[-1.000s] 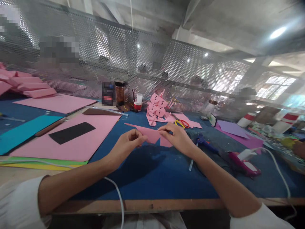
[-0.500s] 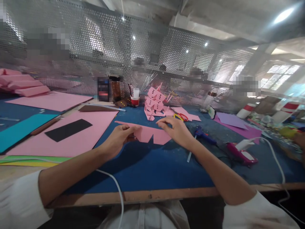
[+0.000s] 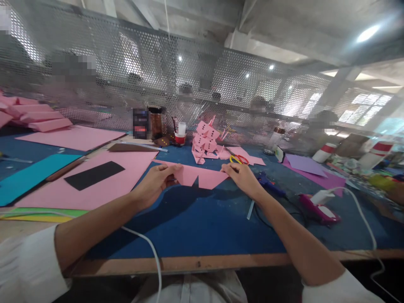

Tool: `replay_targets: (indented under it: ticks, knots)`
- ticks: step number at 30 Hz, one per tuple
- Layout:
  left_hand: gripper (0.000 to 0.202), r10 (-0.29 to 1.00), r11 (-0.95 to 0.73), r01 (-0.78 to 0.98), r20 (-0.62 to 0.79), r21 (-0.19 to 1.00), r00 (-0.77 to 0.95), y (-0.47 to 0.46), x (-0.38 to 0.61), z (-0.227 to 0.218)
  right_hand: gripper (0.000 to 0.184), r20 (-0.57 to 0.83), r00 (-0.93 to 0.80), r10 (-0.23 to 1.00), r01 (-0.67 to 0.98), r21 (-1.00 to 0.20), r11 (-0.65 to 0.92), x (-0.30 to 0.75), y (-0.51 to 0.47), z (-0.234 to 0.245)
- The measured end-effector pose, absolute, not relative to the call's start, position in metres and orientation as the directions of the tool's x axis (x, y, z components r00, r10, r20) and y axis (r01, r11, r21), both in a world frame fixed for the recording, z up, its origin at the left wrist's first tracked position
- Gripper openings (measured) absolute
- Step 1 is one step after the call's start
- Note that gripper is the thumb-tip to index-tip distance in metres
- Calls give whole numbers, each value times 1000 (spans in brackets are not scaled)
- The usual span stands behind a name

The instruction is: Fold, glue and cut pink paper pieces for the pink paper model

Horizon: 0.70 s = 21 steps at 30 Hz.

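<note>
A pink paper cut-out (image 3: 202, 176) with a V-shaped notch in its lower edge is stretched between my hands above the blue tabletop (image 3: 195, 227). My left hand (image 3: 160, 181) pinches its left part, thumb on top. At the right end my right hand (image 3: 241, 174) grips the edge between thumb and fingers. Just beyond the paper stands a pink folded-paper figure (image 3: 205, 141) with black dots. Scissors (image 3: 239, 159) with red and yellow handles lie behind my right hand. A blue glue gun (image 3: 269, 184) rests beside my right forearm, partly hidden by it.
Pink sheets (image 3: 104, 193) lie at left, with a black paper strip (image 3: 94, 175) on top and a teal sheet (image 3: 38, 176) alongside. A magenta power strip (image 3: 318, 209) with a white cable and purple paper (image 3: 306, 162) are at right. A perforated metal screen (image 3: 195, 63) rises behind the table.
My right hand has closed on the right end of the pink cut-out and moved slightly right. The notch looks narrower. The view has tilted slightly upward.
</note>
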<state>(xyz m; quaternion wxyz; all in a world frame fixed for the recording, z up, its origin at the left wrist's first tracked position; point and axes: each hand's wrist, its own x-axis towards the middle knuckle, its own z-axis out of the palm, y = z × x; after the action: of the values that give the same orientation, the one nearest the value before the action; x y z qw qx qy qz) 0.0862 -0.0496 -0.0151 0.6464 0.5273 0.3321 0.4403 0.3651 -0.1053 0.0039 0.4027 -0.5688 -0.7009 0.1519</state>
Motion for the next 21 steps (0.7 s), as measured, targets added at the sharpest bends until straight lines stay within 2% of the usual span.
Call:
replay_targets:
  ticks: [4,11,21]
  knots:
    - [21,925,62,-241,35,969,379,-45,85,-16,45,371,5,929,648,-709,280,368,-101,-3]
    - [21,915,78,-276,41,958,401,-42,84,-17,31,391,33,920,646,-710,279,368,-102,-3]
    - [19,931,97,-331,32,939,363,-38,83,-16,32,414,83,906,626,-729,276,368,-102,-5]
